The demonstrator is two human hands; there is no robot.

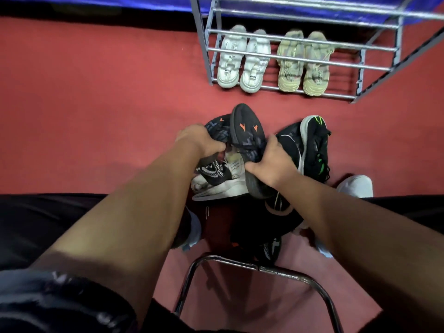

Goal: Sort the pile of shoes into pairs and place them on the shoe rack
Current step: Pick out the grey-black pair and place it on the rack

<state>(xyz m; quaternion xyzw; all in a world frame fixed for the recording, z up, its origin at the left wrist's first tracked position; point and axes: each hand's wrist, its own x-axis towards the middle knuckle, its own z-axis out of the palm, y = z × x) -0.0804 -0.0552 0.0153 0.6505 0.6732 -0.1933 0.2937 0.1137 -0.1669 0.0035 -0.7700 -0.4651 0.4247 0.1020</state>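
Both arms reach down over the red floor (96, 116) to a pile of shoes lying just in front of the person. The left hand (200, 141) is curled tight around a black shoe with orange marks (217, 127), gripping it from the left side. The right hand (271, 164) is clamped on a second black and orange shoe (247, 131), which is tipped up so that its dark sole faces the camera. The two held shoes touch each other above the pile. Under them lies a white sneaker (216, 186) with a black lettered strap, on its side. Just right of the right hand are a black shoe with a white stripe (288, 145) and, against it, a black shoe with a green logo (317, 140) and green lace details. More dark shoes lie nearer the person, partly hidden by the arms. A grey metal shoe rack (348, 44) stands at the far right of the floor, against a blue cloth. On its bottom tier a white pair (231, 58) sits at the left end and a beige pair (289, 61) just beside it, toes pointing toward the person. A pale shoe (355, 186) shows at the right, and a bent metal chair frame (283, 271) lies nearest the camera.
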